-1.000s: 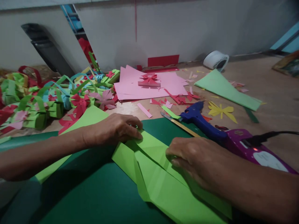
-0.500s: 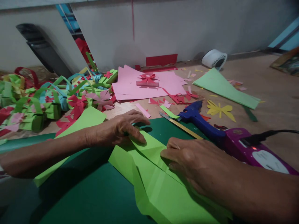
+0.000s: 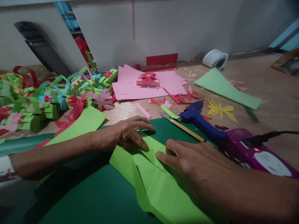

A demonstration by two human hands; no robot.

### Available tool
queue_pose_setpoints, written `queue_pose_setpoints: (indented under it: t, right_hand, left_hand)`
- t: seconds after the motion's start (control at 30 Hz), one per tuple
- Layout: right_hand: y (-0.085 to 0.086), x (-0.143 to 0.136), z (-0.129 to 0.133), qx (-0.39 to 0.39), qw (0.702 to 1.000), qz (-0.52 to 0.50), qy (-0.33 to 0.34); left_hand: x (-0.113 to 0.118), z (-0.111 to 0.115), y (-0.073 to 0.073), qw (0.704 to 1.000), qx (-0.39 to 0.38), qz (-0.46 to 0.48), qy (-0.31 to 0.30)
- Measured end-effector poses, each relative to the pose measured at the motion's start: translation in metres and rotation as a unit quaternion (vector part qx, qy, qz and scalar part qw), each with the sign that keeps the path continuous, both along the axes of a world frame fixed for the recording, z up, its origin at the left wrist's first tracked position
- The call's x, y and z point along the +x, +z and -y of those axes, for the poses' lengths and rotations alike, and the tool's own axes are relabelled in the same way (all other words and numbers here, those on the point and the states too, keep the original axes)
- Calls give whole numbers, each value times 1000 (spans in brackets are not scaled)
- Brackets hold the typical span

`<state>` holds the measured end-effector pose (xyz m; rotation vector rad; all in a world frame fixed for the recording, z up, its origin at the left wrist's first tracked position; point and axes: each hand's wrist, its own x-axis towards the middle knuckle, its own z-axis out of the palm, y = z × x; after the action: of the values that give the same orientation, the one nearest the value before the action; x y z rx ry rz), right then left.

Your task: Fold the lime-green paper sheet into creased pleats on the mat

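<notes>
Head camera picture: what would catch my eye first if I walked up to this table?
Most striking is the light green folded paper in the foreground on a dark green sheet, with the left hand and right hand pressing flat on it. To the left lies a bright heap of paper baskets and flowers. To the right, a blue glue gun sits beside a purple power strip.

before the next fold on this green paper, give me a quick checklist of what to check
1. Left hand pinning the light green paper: ok.
2. Right hand flat on the fold: ok.
3. Paper lies fully on the dark green sheet: ok.
4. Fold edges lined up: cannot tell, hands cover them.
5. Glue gun clear of the paper: ok, beside the right hand.
</notes>
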<state>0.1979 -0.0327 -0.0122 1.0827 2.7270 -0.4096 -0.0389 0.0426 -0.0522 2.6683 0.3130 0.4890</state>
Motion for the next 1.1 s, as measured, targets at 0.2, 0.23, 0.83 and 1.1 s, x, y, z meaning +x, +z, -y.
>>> queue_pose_setpoints:
  t: [0.2, 0.23, 0.83, 1.1]
  right_hand:
    - [6, 0, -2, -33, 998, 52, 0]
    - [6, 0, -2, -35, 998, 50, -2]
    - [2, 1, -4, -51, 997, -9, -50]
    - [-10, 5, -6, 11, 999, -33, -14]
  left_hand:
    - [5, -3, -2, 1000, -6, 22, 9]
    - [5, -3, -2, 1000, -9, 18, 10]
    - [-9, -8, 42, 962, 50, -153, 221]
    - [-24, 60, 78, 930, 35, -82, 355]
